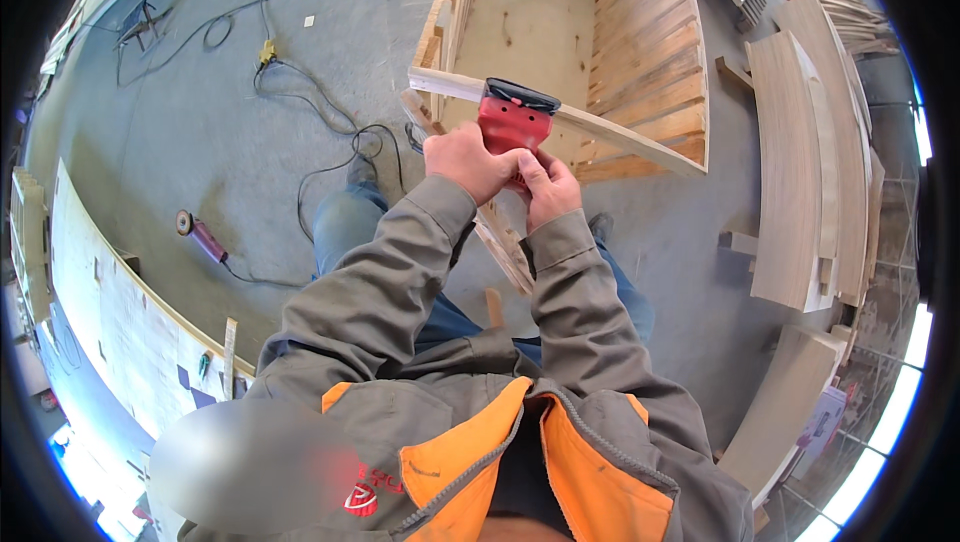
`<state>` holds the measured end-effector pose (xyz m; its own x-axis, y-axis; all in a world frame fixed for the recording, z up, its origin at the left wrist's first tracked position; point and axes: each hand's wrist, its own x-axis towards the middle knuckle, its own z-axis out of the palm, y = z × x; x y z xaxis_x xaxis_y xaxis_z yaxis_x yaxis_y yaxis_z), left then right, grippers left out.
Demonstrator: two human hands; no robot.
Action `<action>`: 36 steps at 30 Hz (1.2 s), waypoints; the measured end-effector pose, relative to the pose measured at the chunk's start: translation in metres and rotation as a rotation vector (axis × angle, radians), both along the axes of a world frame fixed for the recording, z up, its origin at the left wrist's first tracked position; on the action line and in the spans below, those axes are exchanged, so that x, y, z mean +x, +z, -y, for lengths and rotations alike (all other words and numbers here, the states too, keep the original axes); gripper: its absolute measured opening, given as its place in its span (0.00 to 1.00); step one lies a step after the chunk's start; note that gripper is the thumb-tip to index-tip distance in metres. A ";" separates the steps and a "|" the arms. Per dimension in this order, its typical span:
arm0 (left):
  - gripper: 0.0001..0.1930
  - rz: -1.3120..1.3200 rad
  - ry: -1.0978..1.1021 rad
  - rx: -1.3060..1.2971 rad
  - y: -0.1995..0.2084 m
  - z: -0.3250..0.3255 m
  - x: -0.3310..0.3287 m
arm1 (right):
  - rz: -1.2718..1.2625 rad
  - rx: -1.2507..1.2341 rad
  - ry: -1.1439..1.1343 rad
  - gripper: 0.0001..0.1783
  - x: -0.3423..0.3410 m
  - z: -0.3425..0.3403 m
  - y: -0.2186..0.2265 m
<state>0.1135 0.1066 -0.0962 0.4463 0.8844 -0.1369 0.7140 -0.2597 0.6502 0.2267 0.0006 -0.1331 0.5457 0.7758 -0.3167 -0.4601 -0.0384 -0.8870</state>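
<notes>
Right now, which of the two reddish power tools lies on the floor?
The slim grinder with a round disc, at left; the red sander is held in the left hand and right hand.

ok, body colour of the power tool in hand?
The boxy power tool is red, with a black end; best in the head view.

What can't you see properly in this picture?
Head view: the red power tool's near end, hidden by the left hand and right hand.
Head view: the slatted wooden box's far end, cut off by the top edge.
Head view: the pale square, too small to identify.
Head view: part of the jacket, covered by a grey blur.
</notes>
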 end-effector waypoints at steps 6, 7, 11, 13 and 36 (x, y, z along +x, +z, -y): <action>0.40 -0.014 -0.067 -0.012 0.003 0.027 0.039 | -0.027 -0.013 -0.085 0.28 0.031 0.033 -0.003; 0.40 -0.008 -0.071 -0.009 0.001 0.031 0.043 | -0.037 -0.014 -0.093 0.28 0.035 0.037 -0.003; 0.39 -0.052 -0.102 0.001 0.006 0.035 0.050 | -0.041 -0.006 -0.116 0.28 0.039 0.044 -0.005; 0.38 -0.045 -0.098 0.006 0.010 0.034 0.047 | -0.022 0.002 -0.107 0.28 0.037 0.042 -0.004; 0.39 -0.051 0.069 0.037 -0.001 0.011 0.018 | 0.082 -0.064 -0.022 0.32 0.009 0.001 -0.004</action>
<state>0.1318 0.0955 -0.0972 0.3775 0.9176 -0.1245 0.7627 -0.2319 0.6037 0.2357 -0.0005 -0.1373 0.5885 0.7431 -0.3186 -0.3874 -0.0867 -0.9178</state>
